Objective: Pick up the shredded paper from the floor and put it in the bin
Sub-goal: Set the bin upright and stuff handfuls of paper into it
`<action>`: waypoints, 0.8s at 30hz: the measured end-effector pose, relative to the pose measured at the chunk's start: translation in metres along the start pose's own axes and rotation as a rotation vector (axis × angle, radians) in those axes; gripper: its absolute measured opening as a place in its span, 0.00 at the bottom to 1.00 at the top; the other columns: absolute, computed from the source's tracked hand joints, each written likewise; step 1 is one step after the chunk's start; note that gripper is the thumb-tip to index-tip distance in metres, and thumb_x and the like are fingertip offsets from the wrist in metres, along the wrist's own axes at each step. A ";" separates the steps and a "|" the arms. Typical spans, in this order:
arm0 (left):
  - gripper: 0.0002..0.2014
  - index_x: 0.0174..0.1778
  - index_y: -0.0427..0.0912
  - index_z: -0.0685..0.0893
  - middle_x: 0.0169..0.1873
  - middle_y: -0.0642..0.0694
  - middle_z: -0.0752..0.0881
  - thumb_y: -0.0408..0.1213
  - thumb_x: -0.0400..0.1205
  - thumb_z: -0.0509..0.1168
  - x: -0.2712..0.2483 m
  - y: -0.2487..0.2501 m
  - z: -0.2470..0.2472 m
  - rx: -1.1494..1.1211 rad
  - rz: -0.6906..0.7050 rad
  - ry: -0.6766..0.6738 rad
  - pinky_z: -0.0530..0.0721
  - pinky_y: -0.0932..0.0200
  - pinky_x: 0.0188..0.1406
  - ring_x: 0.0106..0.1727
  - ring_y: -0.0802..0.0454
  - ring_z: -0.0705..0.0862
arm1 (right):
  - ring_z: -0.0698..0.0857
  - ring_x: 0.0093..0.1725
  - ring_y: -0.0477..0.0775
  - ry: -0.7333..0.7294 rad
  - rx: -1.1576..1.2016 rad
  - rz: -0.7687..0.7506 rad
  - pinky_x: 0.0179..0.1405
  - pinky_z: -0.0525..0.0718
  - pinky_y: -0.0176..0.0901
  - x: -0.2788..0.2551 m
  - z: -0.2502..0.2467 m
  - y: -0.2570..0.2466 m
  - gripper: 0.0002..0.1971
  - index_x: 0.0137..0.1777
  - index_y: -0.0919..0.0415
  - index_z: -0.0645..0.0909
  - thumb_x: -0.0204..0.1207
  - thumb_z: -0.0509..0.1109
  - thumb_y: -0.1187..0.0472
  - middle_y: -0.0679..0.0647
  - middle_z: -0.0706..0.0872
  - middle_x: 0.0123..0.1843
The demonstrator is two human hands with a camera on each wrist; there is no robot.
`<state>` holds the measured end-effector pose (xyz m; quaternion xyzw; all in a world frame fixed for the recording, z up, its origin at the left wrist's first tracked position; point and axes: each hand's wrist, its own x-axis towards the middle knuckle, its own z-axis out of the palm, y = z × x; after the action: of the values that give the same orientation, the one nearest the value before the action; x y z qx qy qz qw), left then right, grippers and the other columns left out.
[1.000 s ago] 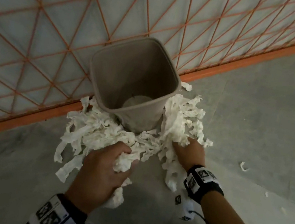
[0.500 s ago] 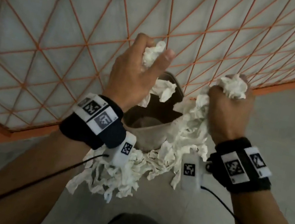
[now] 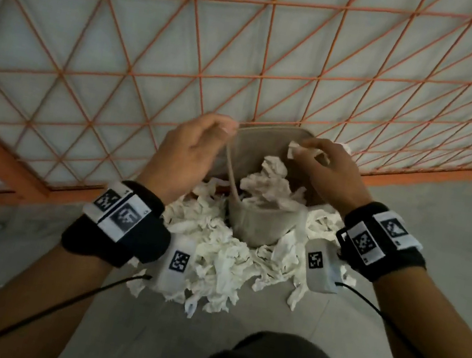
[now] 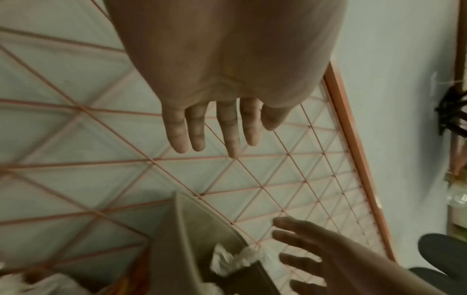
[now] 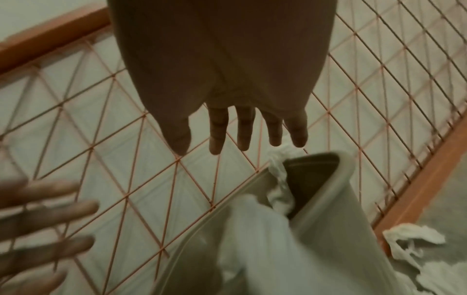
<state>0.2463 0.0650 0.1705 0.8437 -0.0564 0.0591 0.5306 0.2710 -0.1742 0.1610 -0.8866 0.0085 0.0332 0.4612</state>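
A heap of shredded paper (image 3: 214,257) is seen on the grey floor (image 3: 458,218), piled against the near side of the beige bin (image 3: 254,226). More crumpled shreds (image 3: 268,184) are seen inside the bin. The left hand (image 3: 189,151) is held above the bin's left rim, fingers extended and relaxed, nothing gripped. The right hand (image 3: 330,173) is held over the right rim, fingers likewise spread in the wrist views; a small shred (image 3: 293,151) is noted at its fingertips, contact not determinable. An orange lattice panel (image 3: 253,39) is recorded just beyond the bin.
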 end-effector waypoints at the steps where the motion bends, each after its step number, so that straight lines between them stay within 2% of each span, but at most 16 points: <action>1: 0.09 0.53 0.51 0.85 0.52 0.57 0.89 0.47 0.85 0.61 -0.008 -0.007 -0.005 0.015 -0.002 0.046 0.80 0.60 0.60 0.57 0.62 0.85 | 0.83 0.49 0.48 0.076 -0.031 -0.026 0.47 0.78 0.33 -0.005 -0.008 0.002 0.12 0.56 0.53 0.83 0.79 0.68 0.49 0.49 0.85 0.55; 3: 0.06 0.51 0.52 0.85 0.49 0.57 0.89 0.44 0.83 0.64 -0.019 -0.028 -0.008 0.052 -0.088 0.078 0.81 0.62 0.54 0.52 0.64 0.85 | 0.83 0.56 0.46 0.221 0.044 -0.075 0.51 0.80 0.40 -0.015 -0.024 0.005 0.11 0.59 0.50 0.83 0.78 0.69 0.51 0.46 0.85 0.59; 6: 0.04 0.50 0.49 0.85 0.49 0.51 0.89 0.40 0.81 0.68 -0.039 -0.072 0.007 0.158 -0.177 -0.023 0.83 0.55 0.54 0.52 0.54 0.86 | 0.85 0.51 0.44 0.441 0.132 -0.199 0.45 0.83 0.33 -0.036 -0.040 0.004 0.10 0.59 0.52 0.80 0.78 0.68 0.57 0.47 0.86 0.53; 8: 0.08 0.53 0.48 0.85 0.55 0.45 0.87 0.39 0.79 0.68 -0.053 -0.102 0.027 0.298 -0.199 -0.141 0.81 0.54 0.58 0.57 0.46 0.84 | 0.84 0.46 0.44 0.574 0.168 -0.258 0.41 0.81 0.35 -0.052 -0.047 0.012 0.09 0.56 0.51 0.79 0.78 0.67 0.61 0.46 0.85 0.49; 10: 0.12 0.57 0.50 0.84 0.60 0.42 0.83 0.39 0.78 0.67 -0.062 -0.126 0.049 0.410 -0.196 -0.229 0.79 0.50 0.61 0.62 0.41 0.82 | 0.81 0.42 0.39 0.667 0.160 -0.251 0.38 0.79 0.38 -0.068 -0.043 0.032 0.10 0.52 0.45 0.77 0.78 0.66 0.63 0.42 0.83 0.45; 12: 0.18 0.65 0.54 0.80 0.71 0.42 0.75 0.38 0.79 0.66 -0.066 -0.142 0.068 0.518 -0.218 -0.274 0.77 0.42 0.66 0.70 0.37 0.75 | 0.80 0.39 0.37 0.712 0.133 -0.193 0.35 0.80 0.41 -0.085 -0.027 0.061 0.09 0.51 0.47 0.77 0.79 0.65 0.64 0.48 0.83 0.44; 14: 0.24 0.73 0.59 0.72 0.81 0.44 0.63 0.41 0.80 0.65 -0.060 -0.152 0.083 0.604 -0.271 -0.273 0.72 0.38 0.71 0.76 0.34 0.67 | 0.80 0.37 0.36 0.687 0.102 -0.151 0.33 0.80 0.40 -0.097 -0.004 0.090 0.08 0.50 0.51 0.79 0.78 0.64 0.65 0.56 0.85 0.43; 15: 0.27 0.76 0.61 0.68 0.83 0.45 0.56 0.43 0.81 0.65 -0.055 -0.154 0.089 0.630 -0.309 -0.292 0.72 0.38 0.72 0.77 0.34 0.64 | 0.81 0.36 0.36 0.659 0.089 -0.126 0.33 0.80 0.39 -0.103 0.007 0.103 0.07 0.48 0.51 0.80 0.77 0.64 0.65 0.56 0.86 0.42; 17: 0.32 0.79 0.66 0.59 0.85 0.47 0.49 0.46 0.81 0.65 -0.044 -0.160 0.099 0.670 -0.373 -0.368 0.73 0.37 0.70 0.77 0.35 0.65 | 0.84 0.35 0.41 0.558 0.082 -0.027 0.33 0.86 0.46 -0.117 0.032 0.121 0.09 0.44 0.49 0.81 0.77 0.65 0.66 0.48 0.87 0.38; 18: 0.34 0.79 0.66 0.57 0.84 0.46 0.51 0.47 0.80 0.66 -0.039 -0.165 0.103 0.690 -0.392 -0.407 0.74 0.38 0.69 0.76 0.35 0.66 | 0.85 0.35 0.45 0.472 0.075 0.015 0.34 0.87 0.53 -0.120 0.046 0.130 0.10 0.44 0.49 0.82 0.77 0.66 0.67 0.45 0.87 0.39; 20: 0.32 0.79 0.61 0.61 0.79 0.42 0.68 0.46 0.80 0.67 -0.033 -0.178 0.109 0.703 -0.400 -0.451 0.76 0.40 0.68 0.73 0.37 0.72 | 0.86 0.37 0.47 0.275 0.044 0.003 0.34 0.88 0.57 -0.118 0.075 0.142 0.10 0.45 0.47 0.83 0.77 0.68 0.66 0.44 0.88 0.42; 22: 0.24 0.73 0.52 0.75 0.67 0.41 0.81 0.43 0.80 0.67 -0.034 -0.185 0.112 0.639 -0.373 -0.390 0.78 0.44 0.66 0.67 0.40 0.78 | 0.86 0.50 0.48 0.076 -0.049 -0.087 0.44 0.88 0.55 -0.106 0.103 0.150 0.09 0.52 0.46 0.84 0.76 0.68 0.59 0.46 0.87 0.53; 24: 0.16 0.63 0.47 0.83 0.58 0.41 0.85 0.40 0.78 0.68 -0.041 -0.185 0.112 0.539 -0.303 -0.262 0.81 0.48 0.60 0.61 0.41 0.82 | 0.77 0.69 0.55 -0.116 -0.203 -0.141 0.62 0.83 0.55 -0.088 0.129 0.153 0.21 0.67 0.47 0.79 0.74 0.69 0.53 0.50 0.78 0.71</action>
<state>0.2390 0.0451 -0.0483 0.9529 0.0195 -0.1164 0.2792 0.1700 -0.1583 -0.0321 -0.9236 -0.0842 0.0527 0.3702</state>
